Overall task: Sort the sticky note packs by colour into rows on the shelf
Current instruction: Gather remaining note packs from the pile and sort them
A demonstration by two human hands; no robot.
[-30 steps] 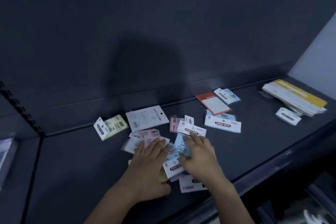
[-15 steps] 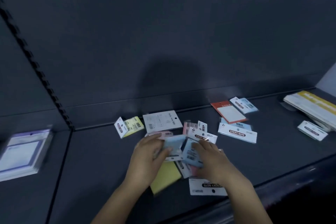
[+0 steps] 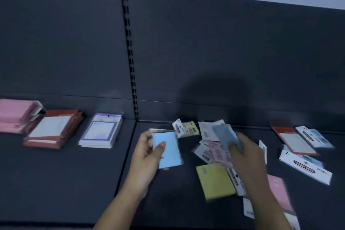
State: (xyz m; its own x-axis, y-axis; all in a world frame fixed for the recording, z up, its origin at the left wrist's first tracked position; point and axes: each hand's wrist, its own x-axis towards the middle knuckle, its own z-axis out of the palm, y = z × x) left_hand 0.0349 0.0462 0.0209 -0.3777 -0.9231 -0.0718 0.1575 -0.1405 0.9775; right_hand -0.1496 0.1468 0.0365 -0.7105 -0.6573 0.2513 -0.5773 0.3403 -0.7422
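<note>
My left hand grips a light blue sticky note pack, thumb across its face, lifted left of the pile. A second blue pack is held by my right hand above the loose pile of pink and white packs. A yellow pack lies flat in front of the pile. Another yellow pack sits by the back wall. A pink pack lies under my right forearm. Blue packs and a white "STICKY NOTE" pack lie at the right.
On the left shelf section stand sorted stacks: pink, red-edged and purple-bordered. A slotted upright divides the dark back wall. A red-edged pack lies at the far right.
My hands have separated, each lifting a blue pack out of the pile; the left hand has moved left. The view has swung left, bringing the sorted stacks into sight.
</note>
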